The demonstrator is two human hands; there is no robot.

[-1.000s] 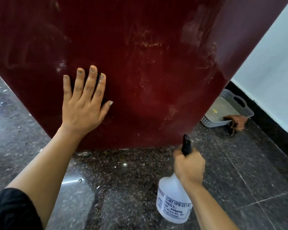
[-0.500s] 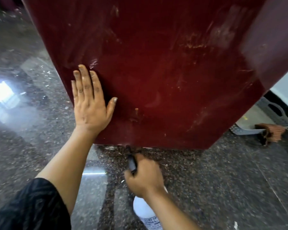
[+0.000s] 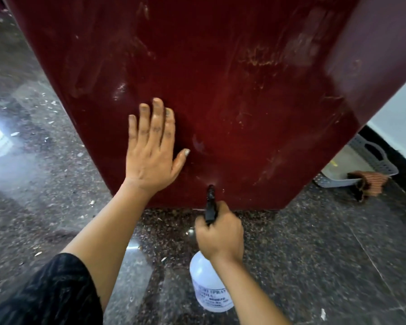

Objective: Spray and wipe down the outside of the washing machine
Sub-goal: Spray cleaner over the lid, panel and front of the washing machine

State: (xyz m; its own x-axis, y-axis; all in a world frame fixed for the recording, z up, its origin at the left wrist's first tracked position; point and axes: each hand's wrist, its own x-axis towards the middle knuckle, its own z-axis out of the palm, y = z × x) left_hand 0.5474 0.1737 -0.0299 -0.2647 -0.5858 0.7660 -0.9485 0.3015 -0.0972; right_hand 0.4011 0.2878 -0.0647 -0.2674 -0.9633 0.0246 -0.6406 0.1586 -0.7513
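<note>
Spraying the lower panel of the washing machine (image 3: 220,90), which stands on the speckled stone floor (image 3: 314,254).

The dark red panel carries pale streaks and smears up its height. The right hand (image 3: 219,235) is clamped around the neck of a white spray bottle (image 3: 208,285), its black nozzle (image 3: 210,202) pointing at the panel's bottom edge, very near it. The left hand (image 3: 154,151) lies flat on the panel, fingers spread, holding nothing. For even cover, the nozzle is probably best drawn back a little and swept upward across the streaks, the left hand kept clear of the mist. A brown cloth (image 3: 367,181) hangs on a grey basket (image 3: 370,158) beside the machine, ready for wiping.
</note>
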